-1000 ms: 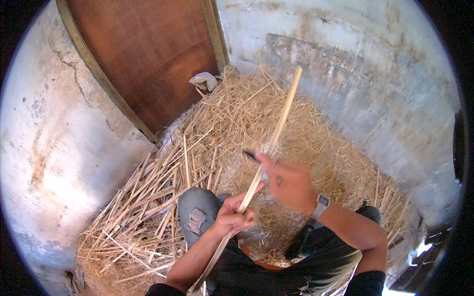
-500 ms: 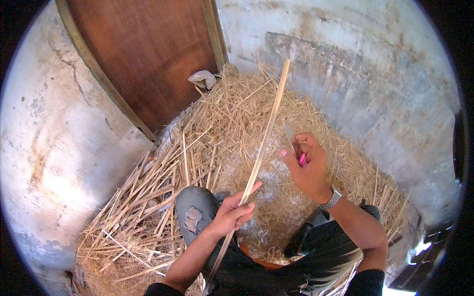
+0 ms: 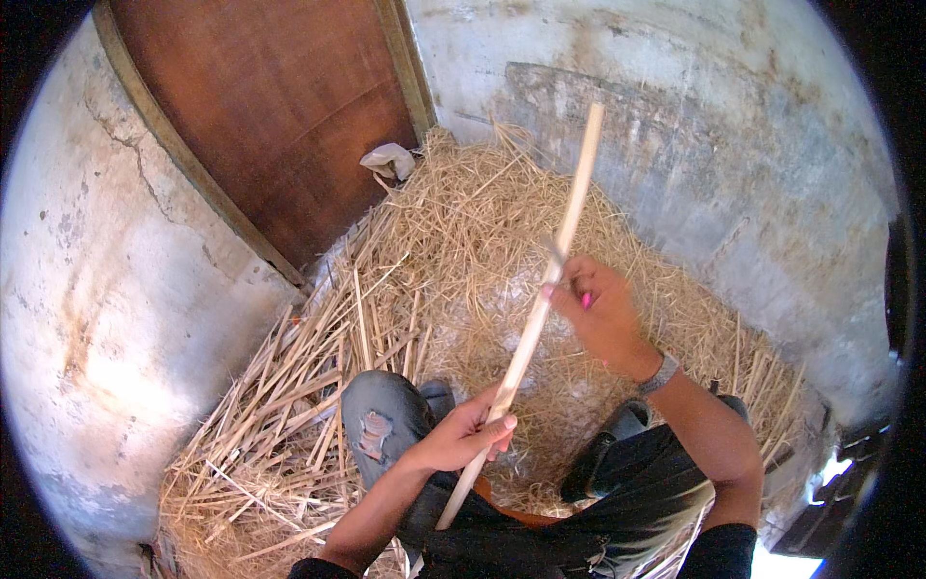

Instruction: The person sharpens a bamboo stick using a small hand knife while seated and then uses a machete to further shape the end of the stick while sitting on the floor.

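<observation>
A long, pale split strip of wood or bamboo [image 3: 577,188] slants from my lap up toward the far wall. My left hand [image 3: 465,436] is closed round its lower part, over my knees. A knife [image 3: 554,249] is in my closed right hand [image 3: 612,318], with a bit of pink showing at the palm. Its blade, blurred by motion, lies at the strip's upper half, and my right thumb touches or nearly touches the strip there. Most of the knife's handle is hidden by my fingers.
Thin shavings [image 3: 482,203] cover the floor around my legs. Several loose strips [image 3: 304,386] are heaped at the left. A brown door [image 3: 260,116] and stained walls [image 3: 714,145] enclose the corner, with a whitish bag [image 3: 390,160] by the door.
The strip has turned, its wider face now toward me, and its top has swung right. My right hand has brought the knife from beside the strip onto it. My left hand has shifted slightly right.
</observation>
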A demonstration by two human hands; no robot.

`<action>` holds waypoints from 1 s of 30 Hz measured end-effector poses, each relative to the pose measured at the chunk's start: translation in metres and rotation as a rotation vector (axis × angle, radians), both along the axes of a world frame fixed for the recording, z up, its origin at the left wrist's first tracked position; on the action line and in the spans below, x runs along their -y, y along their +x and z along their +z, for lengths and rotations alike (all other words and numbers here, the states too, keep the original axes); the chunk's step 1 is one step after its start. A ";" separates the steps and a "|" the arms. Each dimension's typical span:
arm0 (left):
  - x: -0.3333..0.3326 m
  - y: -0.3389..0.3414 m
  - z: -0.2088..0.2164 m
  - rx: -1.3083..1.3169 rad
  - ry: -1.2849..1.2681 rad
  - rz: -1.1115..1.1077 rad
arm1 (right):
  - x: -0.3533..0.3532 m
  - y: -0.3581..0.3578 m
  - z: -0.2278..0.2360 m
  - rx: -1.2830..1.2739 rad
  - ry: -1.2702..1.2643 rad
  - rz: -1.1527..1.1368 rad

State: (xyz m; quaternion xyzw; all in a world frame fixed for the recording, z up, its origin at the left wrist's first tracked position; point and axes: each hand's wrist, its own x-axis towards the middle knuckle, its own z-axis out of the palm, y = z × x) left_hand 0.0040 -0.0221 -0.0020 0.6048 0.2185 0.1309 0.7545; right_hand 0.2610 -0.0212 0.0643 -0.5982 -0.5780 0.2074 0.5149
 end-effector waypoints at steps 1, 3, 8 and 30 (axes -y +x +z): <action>0.000 -0.001 -0.002 0.015 0.013 -0.004 | -0.003 0.006 0.003 -0.063 -0.012 -0.067; -0.003 -0.002 -0.004 0.061 0.022 -0.030 | -0.006 0.018 0.009 0.037 0.093 -0.165; -0.003 -0.002 -0.003 0.154 -0.083 -0.024 | -0.001 0.031 0.031 0.149 0.160 -0.319; -0.006 -0.021 0.011 0.219 -0.518 0.015 | 0.023 -0.024 -0.013 0.397 0.270 -0.141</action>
